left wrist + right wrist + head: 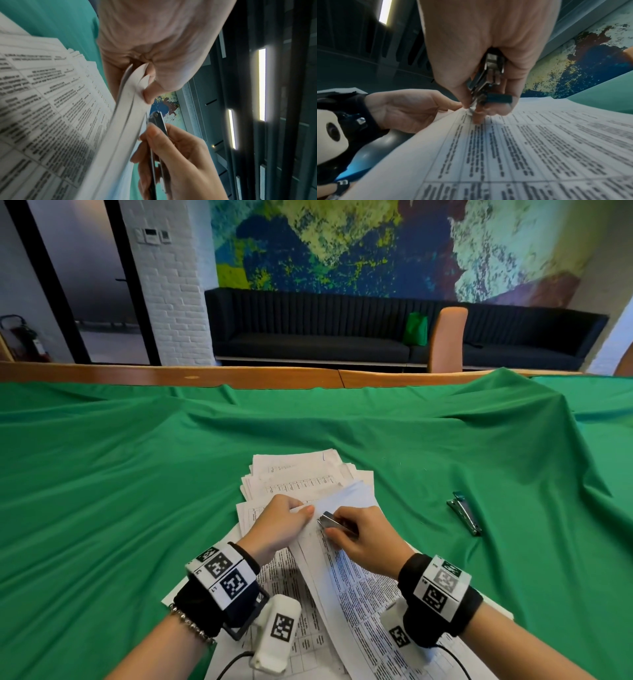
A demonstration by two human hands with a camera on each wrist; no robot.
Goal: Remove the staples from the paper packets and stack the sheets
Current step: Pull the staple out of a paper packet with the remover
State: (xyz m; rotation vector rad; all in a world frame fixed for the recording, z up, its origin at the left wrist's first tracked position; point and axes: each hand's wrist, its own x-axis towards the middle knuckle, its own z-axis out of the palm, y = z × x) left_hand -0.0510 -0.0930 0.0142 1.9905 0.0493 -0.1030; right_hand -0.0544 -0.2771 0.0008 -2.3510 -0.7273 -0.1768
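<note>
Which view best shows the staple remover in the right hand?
The right wrist view: the remover fills the centre, gripped by the right hand, tip at the packet corner. The left wrist view shows it edge-on; the head view, only its end.

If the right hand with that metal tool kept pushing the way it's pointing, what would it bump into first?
Most likely the corner of the paper packet, where the tool in the right hand already seems to touch. Just beyond is the left hand pinching that corner. Depth is hard to judge.

Green cloth point(137, 474) drapes the table; dark sofa point(308, 333) below a colourful mural point(342, 241).
</note>
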